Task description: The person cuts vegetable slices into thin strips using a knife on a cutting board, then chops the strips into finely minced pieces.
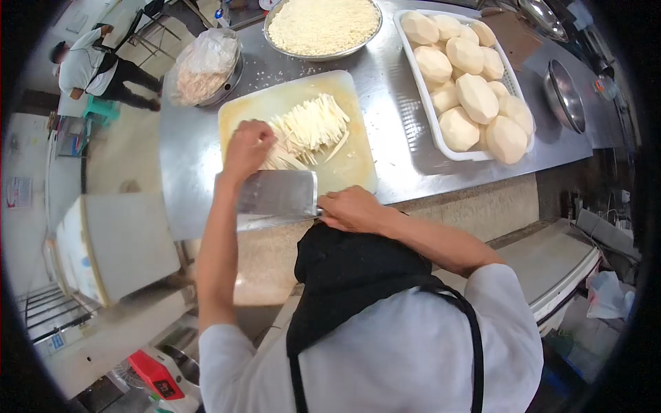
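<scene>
I see pale-yellow matchstick-cut veg strips (313, 124) heaped mid yellow-stained white rect. board (358, 155). R hand (351, 208) clamped on broad grey metal cleaver (279, 193), handle mostly hidden. L hand (250, 146) curled by strips; can't tell if gripping.

upper left: person (103, 67) in white top and dark trousers, green stool (101, 109) near. far left: posted sheet (19, 193). lower left: pale box (131, 241), red-and-white device (162, 378). right side: metal bowl (566, 96); farther down, white plastic bag (607, 294).
</scene>
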`<state>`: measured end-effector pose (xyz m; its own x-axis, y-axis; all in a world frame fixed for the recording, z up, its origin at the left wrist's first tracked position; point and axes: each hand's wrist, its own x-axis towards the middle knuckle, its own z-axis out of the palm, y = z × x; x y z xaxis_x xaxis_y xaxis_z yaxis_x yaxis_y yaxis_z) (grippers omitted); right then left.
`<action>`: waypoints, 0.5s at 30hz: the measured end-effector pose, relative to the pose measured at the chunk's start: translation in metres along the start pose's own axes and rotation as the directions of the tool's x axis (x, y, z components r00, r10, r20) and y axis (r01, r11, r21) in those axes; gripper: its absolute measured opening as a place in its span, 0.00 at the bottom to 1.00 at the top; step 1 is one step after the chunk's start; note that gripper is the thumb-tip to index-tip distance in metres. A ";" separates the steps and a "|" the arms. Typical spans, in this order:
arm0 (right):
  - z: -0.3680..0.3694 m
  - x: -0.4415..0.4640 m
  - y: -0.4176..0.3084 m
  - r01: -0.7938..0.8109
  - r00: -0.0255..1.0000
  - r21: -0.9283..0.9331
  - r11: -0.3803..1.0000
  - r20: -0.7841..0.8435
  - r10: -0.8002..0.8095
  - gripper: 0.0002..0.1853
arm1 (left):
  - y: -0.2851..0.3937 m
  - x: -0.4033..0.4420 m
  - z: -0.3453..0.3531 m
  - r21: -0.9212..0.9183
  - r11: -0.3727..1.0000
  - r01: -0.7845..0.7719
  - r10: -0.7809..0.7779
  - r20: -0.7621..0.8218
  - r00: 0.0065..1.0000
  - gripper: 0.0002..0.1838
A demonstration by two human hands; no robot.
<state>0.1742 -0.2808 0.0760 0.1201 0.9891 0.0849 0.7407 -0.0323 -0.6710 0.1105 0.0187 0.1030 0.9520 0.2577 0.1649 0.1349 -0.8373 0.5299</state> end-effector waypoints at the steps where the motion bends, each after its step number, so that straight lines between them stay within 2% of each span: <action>1: -0.010 -0.018 0.004 -0.006 1.000 0.028 1.000 -0.012 0.007 0.14 | 0.010 -0.006 -0.013 -0.112 0.990 0.091 -0.106 -0.129 0.986 0.07; 2: -0.020 -0.036 0.009 -0.012 1.000 0.054 0.998 -0.022 0.013 0.15 | 0.016 -0.015 -0.025 -0.232 0.959 0.165 -0.221 -0.244 0.944 0.07; 4: -0.045 -0.069 0.013 -0.120 0.992 0.105 0.987 -0.033 0.124 0.17 | -0.003 -0.046 -0.032 -0.259 0.911 0.320 -0.407 -0.447 0.797 0.08; 5: -0.053 -0.082 0.015 -0.170 0.984 0.128 0.977 -0.035 0.176 0.18 | -0.020 -0.069 -0.024 -0.346 0.825 0.446 -0.564 -0.468 0.681 0.11; 7: -0.058 -0.101 0.018 -0.381 0.902 0.398 0.834 -0.038 0.430 0.21 | -0.065 -0.112 0.034 -0.472 0.640 0.607 -0.759 -0.512 0.402 0.22; 8: -0.060 -0.106 0.018 -0.465 0.835 0.521 0.715 -0.010 0.550 0.23 | -0.069 -0.118 0.061 -0.410 0.649 0.641 -0.734 -0.559 0.386 0.26; 10: -0.066 -0.093 0.018 -0.498 0.781 0.502 0.707 -0.095 0.617 0.26 | -0.049 -0.116 0.116 -0.283 0.652 0.703 -0.673 -0.643 0.365 0.33; 11: -0.069 -0.086 0.021 -0.516 0.749 0.493 0.701 -0.138 0.648 0.27 | -0.034 -0.105 0.127 -0.321 0.613 0.722 -0.708 -0.630 0.320 0.35; 13: -0.076 -0.072 0.037 -0.611 0.692 0.537 0.582 0.006 0.722 0.29 | -0.007 -0.069 0.133 -0.395 0.525 0.754 -0.769 -0.599 0.223 0.39; 15: -0.082 -0.055 0.043 -0.651 0.667 0.557 0.516 0.095 0.739 0.27 | 0.006 -0.048 0.131 -0.398 0.502 0.768 -0.779 -0.594 0.201 0.40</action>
<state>0.2530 -0.3483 0.1029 0.5645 0.6496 -0.5093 -0.0646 -0.5803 -0.8119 0.1020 -0.0620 -0.0101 -0.0772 0.9904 0.1149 0.6896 -0.0302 0.7236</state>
